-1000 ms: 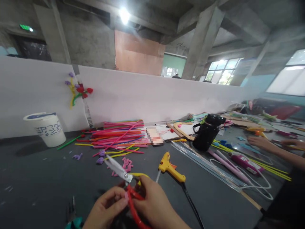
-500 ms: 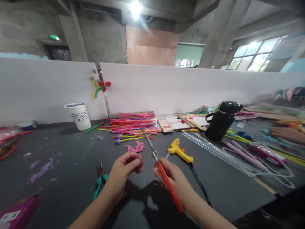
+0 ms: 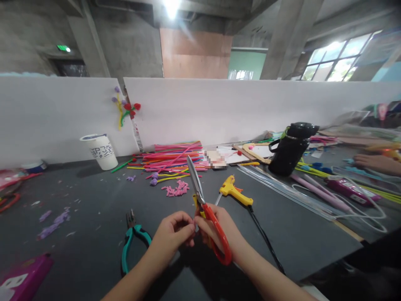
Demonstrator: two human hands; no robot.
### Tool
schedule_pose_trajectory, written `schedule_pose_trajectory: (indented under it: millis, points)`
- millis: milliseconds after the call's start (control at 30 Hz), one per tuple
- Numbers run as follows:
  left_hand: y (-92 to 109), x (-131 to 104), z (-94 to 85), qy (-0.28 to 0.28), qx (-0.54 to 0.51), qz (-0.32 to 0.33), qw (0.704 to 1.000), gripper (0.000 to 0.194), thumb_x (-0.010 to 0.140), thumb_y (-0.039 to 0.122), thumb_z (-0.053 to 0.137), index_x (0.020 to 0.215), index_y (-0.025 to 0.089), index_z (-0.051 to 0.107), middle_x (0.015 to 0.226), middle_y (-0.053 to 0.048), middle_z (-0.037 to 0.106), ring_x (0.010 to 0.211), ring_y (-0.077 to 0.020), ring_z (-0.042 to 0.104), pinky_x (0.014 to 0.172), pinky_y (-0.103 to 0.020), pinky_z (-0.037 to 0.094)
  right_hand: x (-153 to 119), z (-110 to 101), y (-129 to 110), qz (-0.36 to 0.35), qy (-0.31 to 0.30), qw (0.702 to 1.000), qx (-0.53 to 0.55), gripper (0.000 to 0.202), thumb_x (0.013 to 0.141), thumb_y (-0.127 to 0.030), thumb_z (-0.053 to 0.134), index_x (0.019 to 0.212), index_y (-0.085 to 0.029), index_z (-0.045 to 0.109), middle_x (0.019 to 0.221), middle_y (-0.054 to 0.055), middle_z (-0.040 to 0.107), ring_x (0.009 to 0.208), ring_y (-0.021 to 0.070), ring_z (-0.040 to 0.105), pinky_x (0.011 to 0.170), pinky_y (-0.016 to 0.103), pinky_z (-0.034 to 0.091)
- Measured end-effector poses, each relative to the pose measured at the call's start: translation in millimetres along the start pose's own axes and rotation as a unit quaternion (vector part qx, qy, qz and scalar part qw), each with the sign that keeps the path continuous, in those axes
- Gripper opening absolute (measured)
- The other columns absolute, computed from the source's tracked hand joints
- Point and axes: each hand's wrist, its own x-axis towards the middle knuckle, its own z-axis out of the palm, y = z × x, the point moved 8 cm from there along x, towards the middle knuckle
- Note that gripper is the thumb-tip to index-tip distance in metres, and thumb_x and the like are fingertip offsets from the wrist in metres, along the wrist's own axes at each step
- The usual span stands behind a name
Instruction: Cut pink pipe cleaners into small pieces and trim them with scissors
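My right hand (image 3: 219,230) grips a pair of scissors (image 3: 196,179) with red handles, blades pointing up and away from me. My left hand (image 3: 175,232) is closed in a pinch, its fingertips meeting those of the right hand. Whatever sits between them is too small to make out. Beyond the hands lies a small heap of pink fuzzy pieces (image 3: 177,189). Teal-handled pliers (image 3: 133,238) rest on the table left of my left hand. A yellow glue gun (image 3: 234,191) lies past my right hand, its black cord trailing toward me.
Pink and red pipe cleaners (image 3: 172,159) are piled along the back by the white partition (image 3: 203,108). A white cup (image 3: 100,151) stands at left, a black flask (image 3: 290,148) at right. Purple scraps (image 3: 54,223) lie leftward. Another person's hand (image 3: 376,167) shows far right.
My hands have come together, fingertips now meeting. The scissors have turned, blades steeper and handle loops more in view. The pliers show more fully as my left arm moved right.
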Motion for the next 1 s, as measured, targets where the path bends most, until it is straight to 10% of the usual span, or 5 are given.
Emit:
schedule_pose_trajectory:
  millis: [533,1000]
  points:
    - [19.9,1.8,-21.2,0.034,0.146,0.047,0.988,0.023,0.073,0.028,0.047,0.054,0.016,0.047,0.048,0.003,0.048,0.041,-0.0082,0.046,0.046,-0.021,0.035,11.0,-8.4,-5.4,-0.058,0.015,0.995,-0.074,0.004,0.064,-0.019,0.042,0.062,-0.018,0.045,0.045,-0.007,0.041,0.036,0.0067,0.042,0.034,0.015,0.032]
    - [6.4,13.0,-2.3,0.005,-0.043,-0.006,0.999,0.016,0.065,0.028,0.059,0.068,0.013,0.054,0.058,-0.003,0.061,0.05,-0.0127,0.056,0.049,-0.024,0.042,18.5,-12.6,-11.5,-0.109,0.055,0.977,-0.174,0.005,0.063,-0.017,0.041,0.06,-0.019,0.045,0.05,-0.005,0.047,0.046,0.0088,0.043,0.043,0.017,0.029]
